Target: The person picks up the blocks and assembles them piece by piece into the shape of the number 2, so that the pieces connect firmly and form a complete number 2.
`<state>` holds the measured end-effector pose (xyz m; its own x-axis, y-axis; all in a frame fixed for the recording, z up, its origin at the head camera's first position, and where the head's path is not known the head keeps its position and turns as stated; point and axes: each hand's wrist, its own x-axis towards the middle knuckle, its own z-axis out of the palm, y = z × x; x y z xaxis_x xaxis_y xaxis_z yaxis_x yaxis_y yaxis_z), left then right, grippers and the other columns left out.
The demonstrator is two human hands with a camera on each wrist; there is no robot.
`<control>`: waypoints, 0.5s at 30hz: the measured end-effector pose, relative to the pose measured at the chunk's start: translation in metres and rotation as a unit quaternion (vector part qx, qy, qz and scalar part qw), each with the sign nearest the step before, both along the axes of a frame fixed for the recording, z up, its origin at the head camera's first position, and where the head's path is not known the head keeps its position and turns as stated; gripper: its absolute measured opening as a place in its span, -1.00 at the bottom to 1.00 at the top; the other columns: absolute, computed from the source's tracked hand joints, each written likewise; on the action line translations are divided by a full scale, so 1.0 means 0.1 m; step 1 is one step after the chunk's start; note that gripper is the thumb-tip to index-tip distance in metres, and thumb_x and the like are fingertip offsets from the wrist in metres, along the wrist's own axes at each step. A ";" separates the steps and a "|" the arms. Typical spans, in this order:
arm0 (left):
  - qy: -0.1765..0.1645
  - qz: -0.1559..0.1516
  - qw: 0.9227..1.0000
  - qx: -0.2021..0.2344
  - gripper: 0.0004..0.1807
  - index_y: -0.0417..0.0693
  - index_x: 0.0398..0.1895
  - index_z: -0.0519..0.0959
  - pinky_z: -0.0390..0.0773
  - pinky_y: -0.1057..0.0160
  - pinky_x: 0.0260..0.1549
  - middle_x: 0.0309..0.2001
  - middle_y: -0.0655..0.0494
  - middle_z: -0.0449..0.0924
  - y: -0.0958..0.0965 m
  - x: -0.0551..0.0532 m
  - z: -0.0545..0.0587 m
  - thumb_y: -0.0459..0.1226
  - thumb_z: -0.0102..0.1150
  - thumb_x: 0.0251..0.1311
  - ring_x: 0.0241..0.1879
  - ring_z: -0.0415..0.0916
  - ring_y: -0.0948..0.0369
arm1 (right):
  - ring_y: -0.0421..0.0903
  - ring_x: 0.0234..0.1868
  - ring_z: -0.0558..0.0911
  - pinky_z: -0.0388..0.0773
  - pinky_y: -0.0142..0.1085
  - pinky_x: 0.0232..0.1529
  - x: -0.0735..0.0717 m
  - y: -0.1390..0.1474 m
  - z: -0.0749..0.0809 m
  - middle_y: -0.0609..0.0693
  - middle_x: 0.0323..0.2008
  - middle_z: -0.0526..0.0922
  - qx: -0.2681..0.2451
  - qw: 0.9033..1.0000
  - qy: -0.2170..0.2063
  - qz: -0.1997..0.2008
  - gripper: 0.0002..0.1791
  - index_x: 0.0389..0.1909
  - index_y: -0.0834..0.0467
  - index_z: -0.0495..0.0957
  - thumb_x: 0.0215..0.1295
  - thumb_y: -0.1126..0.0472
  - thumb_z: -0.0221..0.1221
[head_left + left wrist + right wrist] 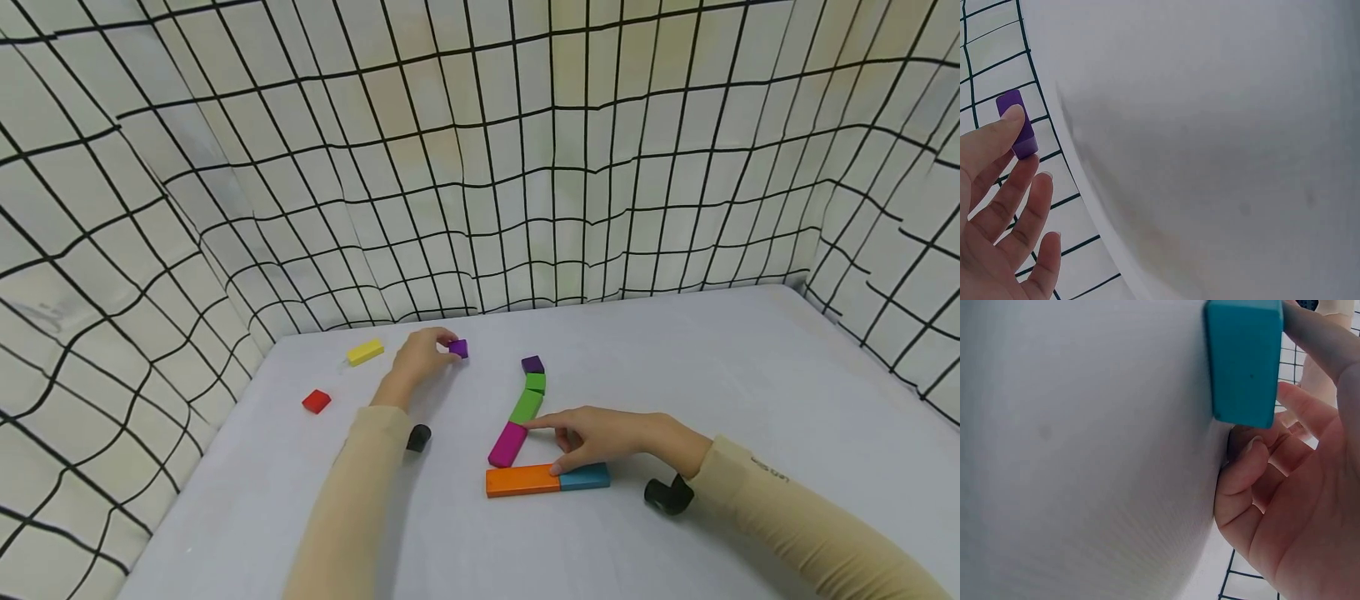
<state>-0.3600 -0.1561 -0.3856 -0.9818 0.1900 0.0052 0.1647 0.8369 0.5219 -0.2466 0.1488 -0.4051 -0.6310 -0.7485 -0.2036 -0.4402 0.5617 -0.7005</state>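
Note:
My left hand (417,362) pinches a purple block (459,348) between thumb and fingers; the left wrist view shows this block (1025,146) with the thumb across it. My right hand (609,435) reaches over a line of blocks. Its index finger extends to where a magenta block (507,446) meets a green block (527,407), and its thumb rests by the joint of an orange block (521,481) and a blue block (587,477). Beyond the green block come a smaller green block (536,382) and a dark purple block (533,364).
A yellow block (365,352) lies to the left of my left hand, with a red block (317,402) nearer on the left. White walls with a black grid (495,192) border the white table (720,358) at the back and sides.

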 end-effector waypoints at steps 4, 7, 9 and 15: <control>-0.001 0.000 1.000 0.000 -0.59 -0.15 0.21 0.61 0.44 -0.10 0.18 0.14 -0.11 0.61 0.04 0.00 0.00 -0.28 0.35 0.31 0.14 0.50 -0.05 | -0.22 -0.37 0.47 0.38 -0.39 -0.32 0.00 0.00 0.00 -0.14 -0.39 0.48 0.002 1.000 -0.002 -0.001 -0.24 0.52 -0.02 0.34 0.34 0.02 0.38; 0.000 -0.002 1.000 0.000 -0.59 -0.14 0.21 0.62 0.44 -0.10 0.17 0.14 -0.10 0.61 0.07 0.00 0.01 -0.27 0.35 0.32 0.13 0.50 -0.05 | -0.22 -0.36 0.48 0.40 -0.39 -0.32 -0.01 -0.01 -0.01 -0.14 -0.39 0.48 0.004 1.000 -0.002 -0.002 -0.24 0.52 -0.02 0.34 0.34 0.02 0.38; 0.002 -0.002 1.000 0.002 -0.60 -0.15 0.21 0.61 0.44 -0.10 0.17 0.15 -0.11 0.61 0.08 0.00 0.01 -0.28 0.34 0.32 0.13 0.50 -0.06 | -0.22 -0.36 0.48 0.40 -0.39 -0.32 -0.02 -0.01 -0.01 -0.14 -0.38 0.48 0.006 1.000 -0.002 -0.003 -0.24 0.52 -0.02 0.34 0.34 0.02 0.37; 0.004 -0.006 1.000 0.004 -0.61 -0.17 0.20 0.61 0.43 -0.08 0.20 0.14 -0.11 0.61 0.13 -0.01 0.00 -0.30 0.33 0.33 0.16 0.50 -0.05 | -0.21 -0.35 0.49 0.41 -0.39 -0.32 -0.02 -0.01 -0.01 -0.14 -0.38 0.49 0.007 1.000 -0.004 -0.003 -0.24 0.52 -0.03 0.34 0.33 0.02 0.38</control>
<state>-0.3614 -0.1429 -0.3858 -0.9795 0.2008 0.0136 0.1777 0.8313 0.5266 -0.2485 0.1474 -0.4063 -0.6344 -0.7416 -0.2182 -0.4314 0.5739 -0.6961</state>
